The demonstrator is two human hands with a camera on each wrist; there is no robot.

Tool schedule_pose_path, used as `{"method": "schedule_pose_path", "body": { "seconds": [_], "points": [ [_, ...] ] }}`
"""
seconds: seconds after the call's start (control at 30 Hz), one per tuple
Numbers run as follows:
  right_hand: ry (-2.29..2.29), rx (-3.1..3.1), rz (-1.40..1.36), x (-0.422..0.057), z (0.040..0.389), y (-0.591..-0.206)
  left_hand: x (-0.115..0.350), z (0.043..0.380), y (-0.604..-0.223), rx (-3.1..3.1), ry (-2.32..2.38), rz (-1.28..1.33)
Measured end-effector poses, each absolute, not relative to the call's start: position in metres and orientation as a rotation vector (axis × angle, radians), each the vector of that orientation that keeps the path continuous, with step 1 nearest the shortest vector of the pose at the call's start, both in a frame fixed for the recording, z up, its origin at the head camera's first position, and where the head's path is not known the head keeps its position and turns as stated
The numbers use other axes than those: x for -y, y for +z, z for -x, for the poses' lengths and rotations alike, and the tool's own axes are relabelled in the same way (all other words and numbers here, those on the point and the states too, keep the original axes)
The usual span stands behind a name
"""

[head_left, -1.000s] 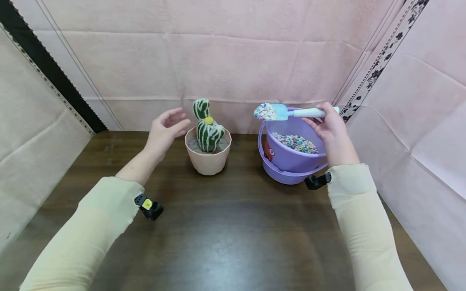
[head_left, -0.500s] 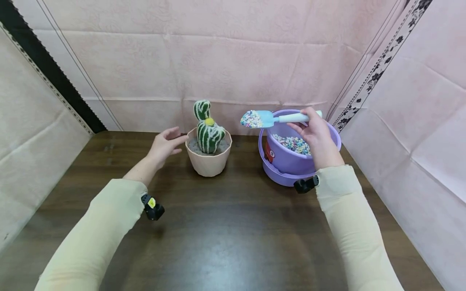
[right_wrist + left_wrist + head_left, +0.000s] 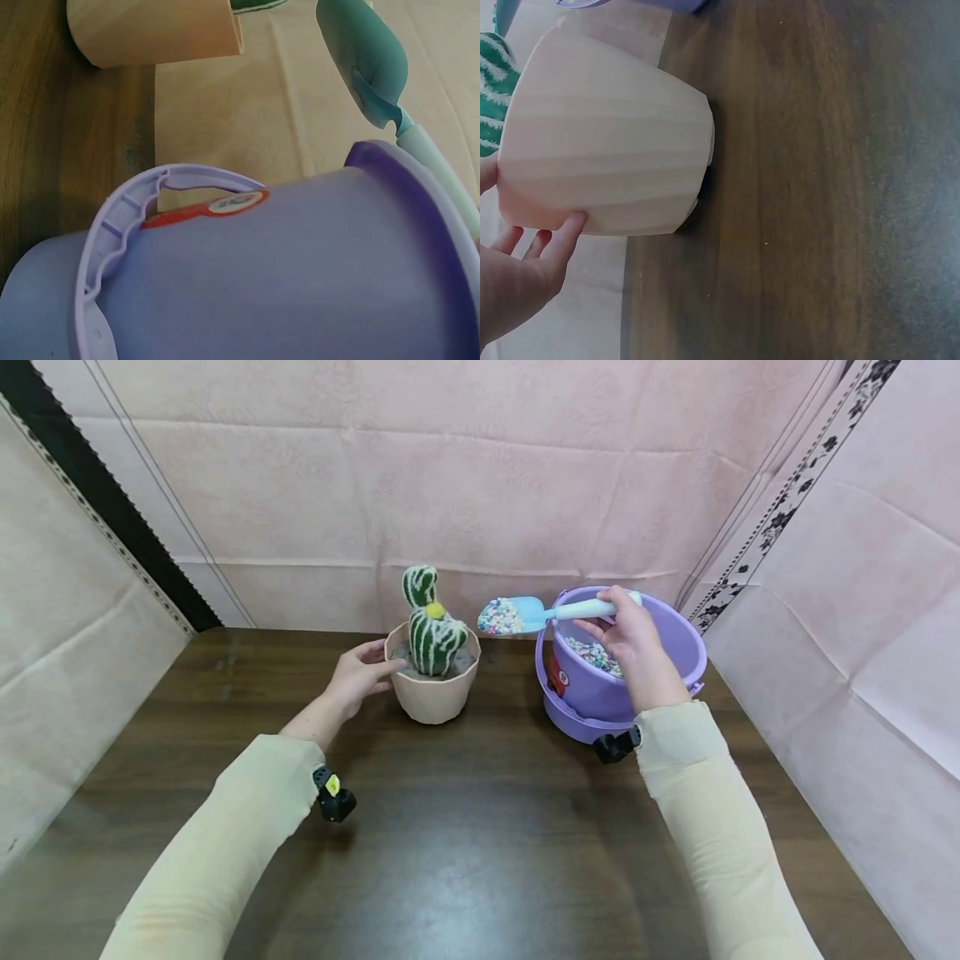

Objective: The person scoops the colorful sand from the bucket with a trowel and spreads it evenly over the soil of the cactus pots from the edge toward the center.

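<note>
A small trowel (image 3: 528,612) with a light blue blade carries multicoloured pebbles (image 3: 501,617). My right hand (image 3: 628,631) grips its pale handle, holding it level above the left rim of a purple bucket (image 3: 600,693). More pebbles lie inside the bucket, partly hidden by the hand. Left of it stands a cream flowerpot (image 3: 435,700) with a green and white knitted cactus (image 3: 437,639) in grey filling. My left hand (image 3: 360,677) holds the pot's left side, thumb at the rim and fingers (image 3: 566,236) against the outer wall.
The bucket's purple handle (image 3: 97,247) hangs down around its side in the right wrist view. Dark wood table (image 3: 450,827) spreads in front of both containers. Pale cloth (image 3: 480,493) hangs close behind them and at both sides.
My right hand has carried the loaded trowel left, from over the bucket towards the pot. The left hand has come down and right from beside the pot and taken hold of its rim.
</note>
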State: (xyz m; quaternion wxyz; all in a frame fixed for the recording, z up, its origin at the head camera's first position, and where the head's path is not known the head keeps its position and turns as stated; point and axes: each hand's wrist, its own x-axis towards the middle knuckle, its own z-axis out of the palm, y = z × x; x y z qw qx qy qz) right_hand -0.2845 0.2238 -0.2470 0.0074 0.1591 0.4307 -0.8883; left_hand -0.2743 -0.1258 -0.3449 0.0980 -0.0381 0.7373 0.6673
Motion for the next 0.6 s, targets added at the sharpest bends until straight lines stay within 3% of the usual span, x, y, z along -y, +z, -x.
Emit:
{"method": "schedule_pose_path", "body": {
  "seconds": [0.6],
  "points": [
    [-2.700,-1.531,-0.364,-0.206,0.288,-0.250,0.124,0.271,-0.346,-2.158,2.005,0.105]
  ]
}}
